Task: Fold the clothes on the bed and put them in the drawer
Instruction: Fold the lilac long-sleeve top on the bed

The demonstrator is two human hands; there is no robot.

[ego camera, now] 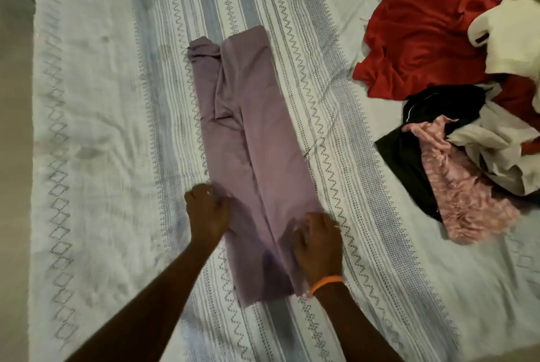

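Two hands, left hand (208, 209) and right hand (318, 245), seemingly pinching the folded lilac garment (248, 139) on the bed (87, 128).

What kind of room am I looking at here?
Most likely a bedroom: the hands work on a bed covered with a patterned bedspread, a folded purple garment lies on it, and a pile of unfolded clothes sits at the right.

- Garment (257, 163): plain lilac.
- Bedsheet (96, 128): pale white with grey-blue stripes, zigzags and diamonds.
- Heap at its right edge: red cloth (415, 40), black cloth (409, 163), mottled pink cloth (461, 186), cream cloth (511, 31).
- Wristband (325, 282): orange.
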